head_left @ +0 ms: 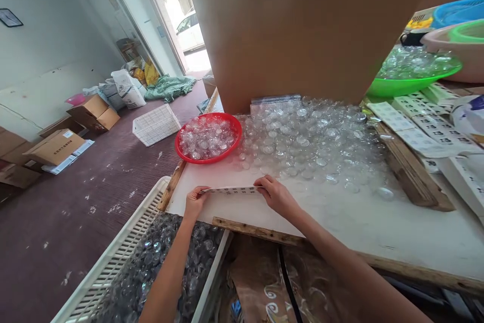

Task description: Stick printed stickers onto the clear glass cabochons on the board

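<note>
Between my two hands a white sheet of stickers with rows of small dark marks is stretched, tilted so that I see it nearly edge-on. My left hand pinches its left end above the table's front edge. The right end sits in the closed fingers of my right hand. Just beyond the sheet stands a red bowl full of small clear plastic pieces. A wide spread of similar clear round plastic pieces covers the back of the white tabletop.
A white slatted crate heaped with clear pieces stands below on my left. Wooden strips edge the table. At right lie a wooden bar, more sticker sheets and a green basin. A large cardboard panel rises behind.
</note>
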A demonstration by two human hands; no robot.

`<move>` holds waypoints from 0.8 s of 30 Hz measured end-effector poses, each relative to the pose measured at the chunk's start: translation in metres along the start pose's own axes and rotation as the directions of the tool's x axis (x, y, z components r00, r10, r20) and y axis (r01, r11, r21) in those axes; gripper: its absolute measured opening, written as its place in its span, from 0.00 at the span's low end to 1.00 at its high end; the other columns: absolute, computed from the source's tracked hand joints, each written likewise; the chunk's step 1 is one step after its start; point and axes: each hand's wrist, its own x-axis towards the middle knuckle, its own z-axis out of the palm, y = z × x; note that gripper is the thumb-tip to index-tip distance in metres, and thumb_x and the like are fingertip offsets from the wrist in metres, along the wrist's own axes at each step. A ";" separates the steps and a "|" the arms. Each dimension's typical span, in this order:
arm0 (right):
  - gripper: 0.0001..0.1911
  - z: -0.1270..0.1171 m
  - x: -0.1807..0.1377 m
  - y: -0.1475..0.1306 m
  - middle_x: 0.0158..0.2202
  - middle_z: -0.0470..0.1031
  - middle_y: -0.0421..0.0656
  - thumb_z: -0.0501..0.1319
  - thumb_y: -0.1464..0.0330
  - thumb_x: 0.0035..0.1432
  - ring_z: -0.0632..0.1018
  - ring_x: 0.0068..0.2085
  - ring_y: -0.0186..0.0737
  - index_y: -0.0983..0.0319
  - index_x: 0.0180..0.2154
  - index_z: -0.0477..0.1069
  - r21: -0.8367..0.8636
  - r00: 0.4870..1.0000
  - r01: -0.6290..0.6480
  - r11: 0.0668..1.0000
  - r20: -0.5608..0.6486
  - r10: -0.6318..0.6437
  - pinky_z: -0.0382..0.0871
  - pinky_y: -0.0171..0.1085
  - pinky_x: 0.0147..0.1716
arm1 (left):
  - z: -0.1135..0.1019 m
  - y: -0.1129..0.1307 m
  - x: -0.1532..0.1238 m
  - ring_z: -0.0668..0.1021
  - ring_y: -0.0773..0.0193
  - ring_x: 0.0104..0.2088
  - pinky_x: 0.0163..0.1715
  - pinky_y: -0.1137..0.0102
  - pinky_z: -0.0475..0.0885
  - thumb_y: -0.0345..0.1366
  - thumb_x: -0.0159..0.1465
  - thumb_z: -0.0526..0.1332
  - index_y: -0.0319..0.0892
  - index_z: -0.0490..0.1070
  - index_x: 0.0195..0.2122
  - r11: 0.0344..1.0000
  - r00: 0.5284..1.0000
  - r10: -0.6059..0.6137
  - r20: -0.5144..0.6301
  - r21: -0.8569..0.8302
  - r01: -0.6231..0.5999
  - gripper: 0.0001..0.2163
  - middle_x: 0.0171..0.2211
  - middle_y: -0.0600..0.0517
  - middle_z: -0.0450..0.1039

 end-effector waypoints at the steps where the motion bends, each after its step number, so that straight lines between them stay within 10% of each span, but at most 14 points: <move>1: 0.11 0.003 -0.001 0.004 0.39 0.72 0.48 0.53 0.75 0.58 0.75 0.40 0.44 0.60 0.40 0.69 -0.003 1.000 -0.005 1.000 0.026 0.005 0.68 0.41 0.40 | 0.000 -0.003 0.000 0.76 0.56 0.35 0.40 0.64 0.70 0.42 0.50 0.68 0.41 0.78 0.32 1.000 1.000 0.015 0.013 0.028 -0.015 0.11 0.31 0.49 0.78; 24: 0.20 0.012 -0.029 0.012 0.39 0.73 0.44 0.54 0.73 0.48 0.75 0.40 0.42 0.60 0.46 0.63 0.266 0.949 -0.309 0.913 0.028 0.313 0.67 0.41 0.39 | -0.004 -0.003 -0.034 0.72 0.58 0.37 0.39 0.68 0.67 0.45 0.60 0.61 0.42 0.68 0.43 0.983 0.993 0.046 0.111 0.172 -0.065 0.14 0.35 0.49 0.71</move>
